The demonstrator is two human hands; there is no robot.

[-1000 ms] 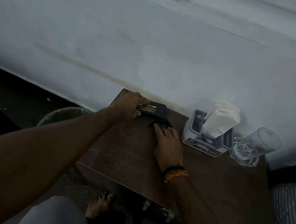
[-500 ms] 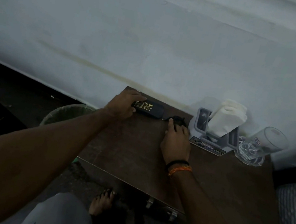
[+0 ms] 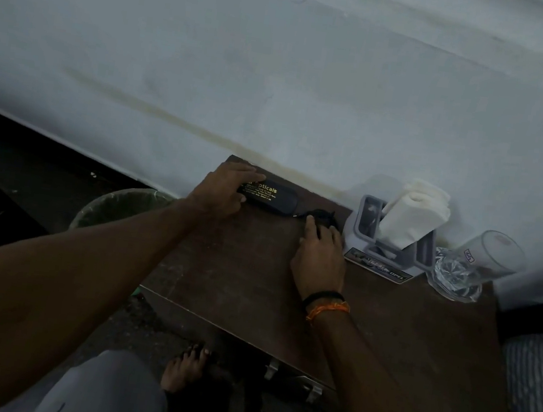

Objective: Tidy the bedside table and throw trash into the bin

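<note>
A black spectacle case (image 3: 272,199) with gold lettering lies at the back left corner of the brown bedside table (image 3: 247,272). My left hand (image 3: 222,189) holds its left end, fingers over the top and thumb on the near side. To the right of the case lies a small dark object (image 3: 324,216), too dim to identify. The fingertips of my right hand (image 3: 320,257) rest on it, fingers fairly straight. A round bin (image 3: 114,209) with a liner stands on the floor left of the table.
A grey holder (image 3: 361,233) with white tissues (image 3: 414,214) stands against the wall, a clear glass (image 3: 476,267) to its right. A striped bed edge (image 3: 536,386) borders the table's right. My bare foot (image 3: 185,367) is below the table's front edge.
My right hand has slid the small dark object back and to the right, close to the grey holder. My left hand stays on the case.
</note>
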